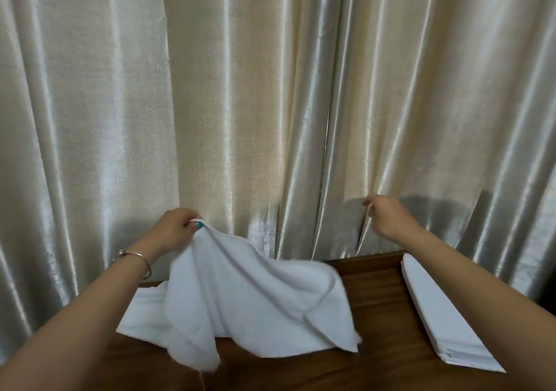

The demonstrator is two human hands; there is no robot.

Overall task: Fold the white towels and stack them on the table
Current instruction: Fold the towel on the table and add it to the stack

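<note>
Towel (255,297) is hanging above the worktop (376,300), left hand (176,229) pinching one corner high so it drapes open. Right hand (386,217) is lifting apart, fingers curled; whether it is holding anything cannot be told. Folded stack (442,315) is lying right, likely kept out of the folding area.

We see a soft, matt white terry towel (246,294) above a glossy brown wood table (376,300). Behind the table hangs a shiny, satin-like cream curtain (240,90). Left of the towel, a polished metal bangle (135,258).

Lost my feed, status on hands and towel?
Left hand pinching towel corner, lifted. Right hand raised, grip unclear. Folded stack right on table. Nothing blocking.
</note>
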